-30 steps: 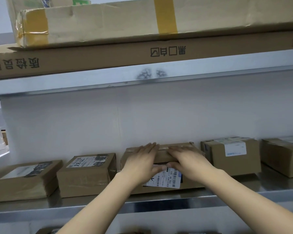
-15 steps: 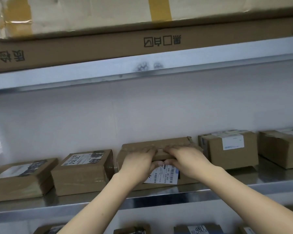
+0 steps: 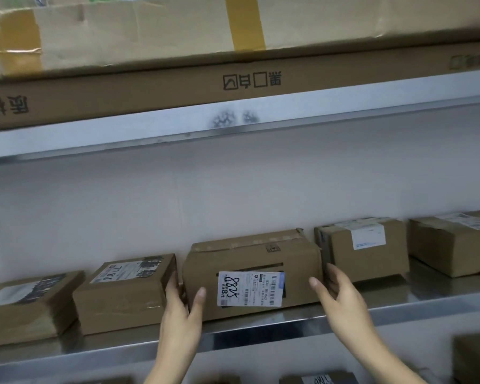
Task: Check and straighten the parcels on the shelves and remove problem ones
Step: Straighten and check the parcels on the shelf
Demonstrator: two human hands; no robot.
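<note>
A brown cardboard parcel (image 3: pixel 255 256) sits in the middle of the steel shelf (image 3: pixel 416 306), its front bearing a white label (image 3: pixel 250 289) with handwritten digits. Its top flap looks crumpled and slightly lifted. My left hand (image 3: pixel 182 303) grips the parcel's left end, thumb on the front face and fingers in the gap beside the neighbouring box. My right hand (image 3: pixel 336 292) holds the right end, with the thumb on the front and fingers along the side.
On the same shelf sit a labelled parcel (image 3: pixel 125 295) and a flat one (image 3: pixel 25 306) to the left, and two boxes (image 3: pixel 366 250) (image 3: pixel 455 242) to the right. Long cartons (image 3: pixel 233 87) lie on the shelf above. More parcels (image 3: pixel 474 356) show below.
Both hands have left the parcel's top and front and moved apart to its left and right ends. The label is now uncovered. The camera has come closer.
</note>
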